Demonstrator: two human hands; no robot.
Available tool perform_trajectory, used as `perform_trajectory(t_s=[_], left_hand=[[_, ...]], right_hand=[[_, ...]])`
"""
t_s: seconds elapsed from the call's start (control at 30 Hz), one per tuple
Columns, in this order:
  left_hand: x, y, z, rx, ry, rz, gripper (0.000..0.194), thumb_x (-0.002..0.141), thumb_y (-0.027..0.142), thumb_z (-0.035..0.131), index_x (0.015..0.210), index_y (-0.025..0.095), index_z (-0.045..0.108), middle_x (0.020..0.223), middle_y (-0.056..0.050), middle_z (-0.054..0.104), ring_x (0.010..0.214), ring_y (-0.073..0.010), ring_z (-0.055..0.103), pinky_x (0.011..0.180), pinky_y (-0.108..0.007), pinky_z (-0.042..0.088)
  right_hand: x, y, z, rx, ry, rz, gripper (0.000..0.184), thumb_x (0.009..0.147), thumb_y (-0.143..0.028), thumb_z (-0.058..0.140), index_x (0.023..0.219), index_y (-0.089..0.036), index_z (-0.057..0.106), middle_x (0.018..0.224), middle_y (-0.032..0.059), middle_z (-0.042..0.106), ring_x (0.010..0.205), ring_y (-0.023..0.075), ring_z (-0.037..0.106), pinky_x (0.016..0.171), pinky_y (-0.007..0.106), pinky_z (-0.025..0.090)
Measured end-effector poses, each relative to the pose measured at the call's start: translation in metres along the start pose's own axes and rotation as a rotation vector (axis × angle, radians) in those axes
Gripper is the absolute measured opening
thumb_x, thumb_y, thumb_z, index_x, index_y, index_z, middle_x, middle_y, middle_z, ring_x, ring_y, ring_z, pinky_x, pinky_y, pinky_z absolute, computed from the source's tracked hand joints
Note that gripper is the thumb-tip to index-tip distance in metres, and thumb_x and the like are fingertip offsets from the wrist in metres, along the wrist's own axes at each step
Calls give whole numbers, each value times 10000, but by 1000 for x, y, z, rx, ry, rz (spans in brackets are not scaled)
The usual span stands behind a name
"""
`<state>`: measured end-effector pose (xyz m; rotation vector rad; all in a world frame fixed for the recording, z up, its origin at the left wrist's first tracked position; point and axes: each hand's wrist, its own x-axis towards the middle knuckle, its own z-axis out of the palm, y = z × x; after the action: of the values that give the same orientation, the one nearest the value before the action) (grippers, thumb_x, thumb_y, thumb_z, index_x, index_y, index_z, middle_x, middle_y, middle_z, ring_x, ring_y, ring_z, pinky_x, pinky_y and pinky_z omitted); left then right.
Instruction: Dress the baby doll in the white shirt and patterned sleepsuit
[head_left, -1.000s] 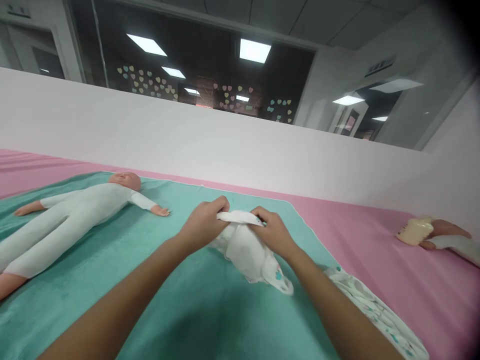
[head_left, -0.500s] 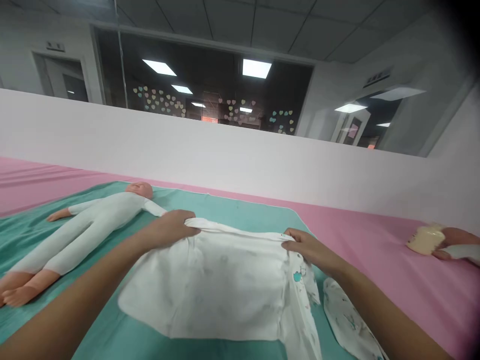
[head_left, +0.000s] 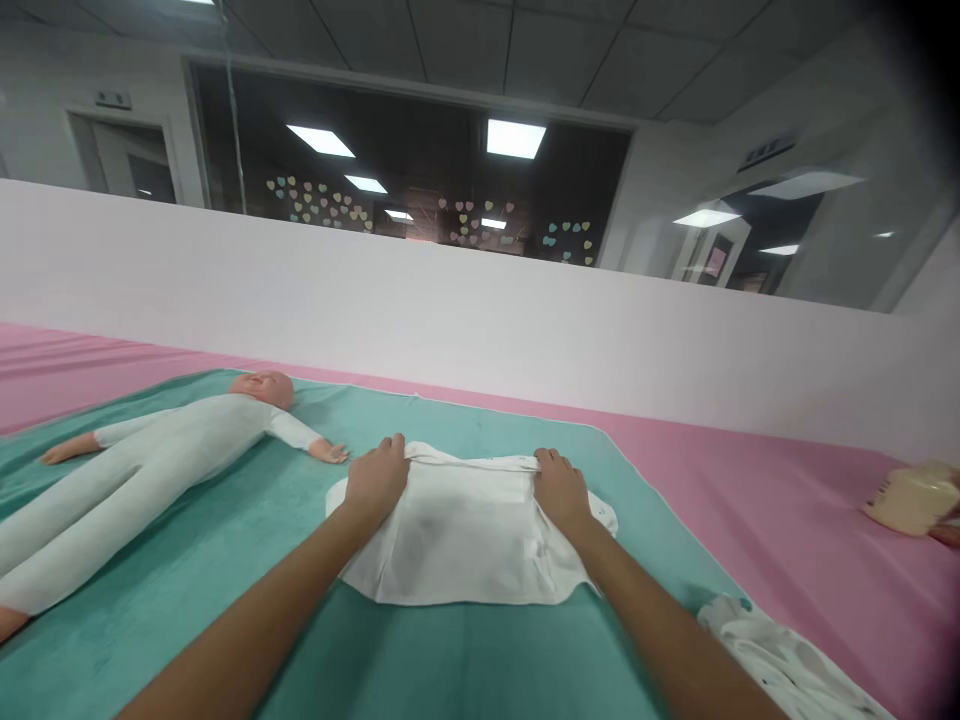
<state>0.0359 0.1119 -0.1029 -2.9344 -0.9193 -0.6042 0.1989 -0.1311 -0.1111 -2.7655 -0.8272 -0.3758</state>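
Observation:
A white baby garment (head_left: 465, 535) lies spread flat on the teal blanket (head_left: 247, 560). My left hand (head_left: 375, 478) grips its far left corner, fingers curled over the edge. My right hand (head_left: 559, 488) holds the far right corner the same way. Both forearms reach over the cloth from the near side. To the left lies a baby doll (head_left: 142, 460) in a white suit, on its back with arms out; its hand is close to my left hand.
A second patterned white garment (head_left: 780, 660) is bunched at the near right edge of the blanket. A pink sheet (head_left: 750, 500) covers the bed beyond. A cream bottle (head_left: 904, 495) lies at the far right. A white partition (head_left: 450, 310) runs behind.
The bunched garment was pulled open and held up, and now it lies flat on the blanket. My hands moved apart, then lowered with its far edge.

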Motion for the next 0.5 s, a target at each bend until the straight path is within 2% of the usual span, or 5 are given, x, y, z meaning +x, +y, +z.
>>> perform_trajectory(t_s=[0.13,0.23,0.3,0.37,0.5], left_hand=[[-11,19,11,77,200,135,323,813,95,338,1090,142,497,1181,-160,494,1101,-288,436,877,-448,333],[-25,43,14,-38,155,373,339,796,66,347,1057,161,542,1170,-119,516,1136,-256,414,961,-418,284],[-31,57,21,-172,-3,432,300,825,119,341,1016,178,565,1062,-93,574,1048,-221,486,917,-365,343],[-31,65,33,-230,-130,417,305,857,192,324,1057,176,554,1091,-98,573,1053,-227,496,902,-372,363],[-15,51,59,-160,-133,301,468,885,368,312,1272,130,424,1355,-158,370,1257,-305,310,1007,-455,258]], right_hand=[[0,-11,32,-60,239,-72,381,835,-57,349,1189,-152,454,1194,97,444,1065,217,407,916,352,277],[-10,-26,32,-6,301,-190,412,830,-68,366,1231,-129,440,1266,90,397,1149,217,340,1005,354,213],[-19,-44,31,83,233,-304,393,835,-86,368,1210,-142,469,1243,69,428,1150,194,345,1021,315,216],[-28,-60,38,181,82,-362,341,850,-132,371,1161,-150,510,1193,61,476,1121,176,382,991,275,269],[-26,-67,59,166,-92,-247,444,907,-369,378,1232,-81,471,1315,128,365,1239,247,263,1028,366,218]])
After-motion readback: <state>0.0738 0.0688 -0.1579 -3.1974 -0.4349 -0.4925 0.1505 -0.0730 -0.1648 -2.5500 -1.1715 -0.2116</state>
